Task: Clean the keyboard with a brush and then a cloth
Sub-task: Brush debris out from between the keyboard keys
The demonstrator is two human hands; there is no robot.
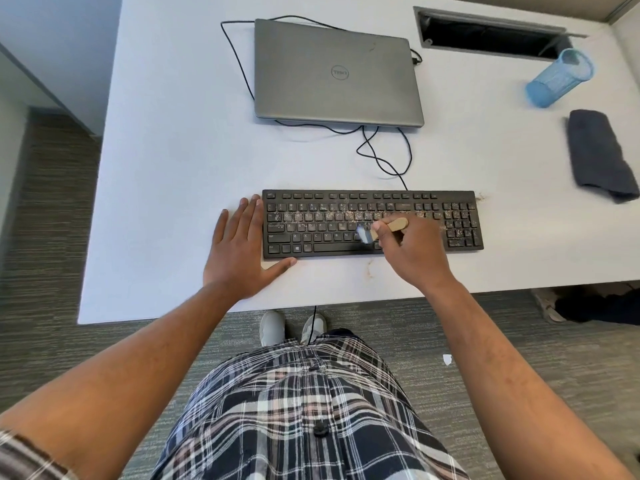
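A black keyboard [322, 223] lies near the front edge of the white desk [173, 161], with pale crumbs scattered over its upper rows and number pad. My right hand [412, 254] grips a small wooden-handled brush [388, 227]; its light bristles touch the keys right of the middle. My left hand [239, 251] lies flat on the desk, fingers spread, pressed against the keyboard's left end. A folded dark grey cloth [599, 154] rests at the desk's right side, apart from both hands.
A closed grey laptop [337, 74] sits behind the keyboard, with black cables [381, 157] looping between them. A blue mesh cup [559, 77] lies tipped at the back right beside a cable slot [485, 32]. Crumbs dot the desk by the keyboard's far right corner.
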